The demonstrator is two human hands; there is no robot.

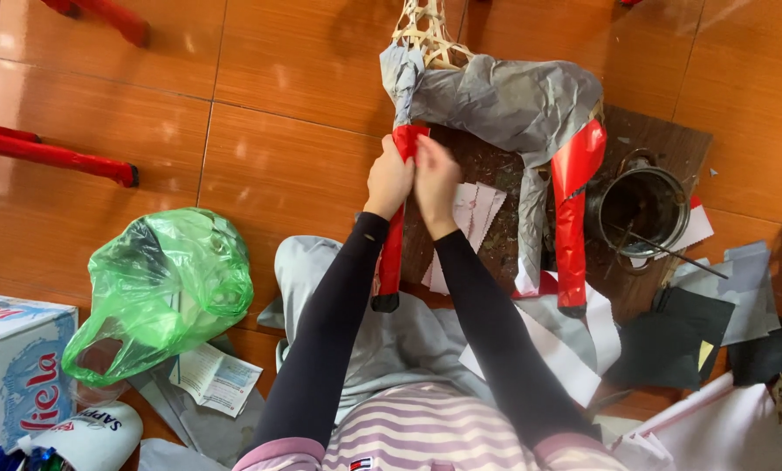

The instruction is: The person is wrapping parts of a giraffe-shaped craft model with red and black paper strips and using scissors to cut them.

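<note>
Seen from the head camera, both hands are pressed together on the front leg of a paper-covered animal frame (pixel 504 105). The left hand (pixel 389 181) is closed around the red paper strip (pixel 394 231) near the top of that leg, and the right hand (pixel 435 183) is pinched shut on the same strip just beside it, the two hands touching. The strip's long axis is held nearly upright in the picture, running from the grey paper above the hands down to a dark tip below the left wrist. The frame's body is stretched away to the right of the hands, with bare woven cane (pixel 421 30) shown above them and a second red leg (pixel 572 218) well to the right. A dark metal bucket (pixel 642 205) is seen beyond that leg. A green plastic bag (pixel 160 288) is left on the tiled floor (pixel 277 122) to the left, where open room is offered.
</note>
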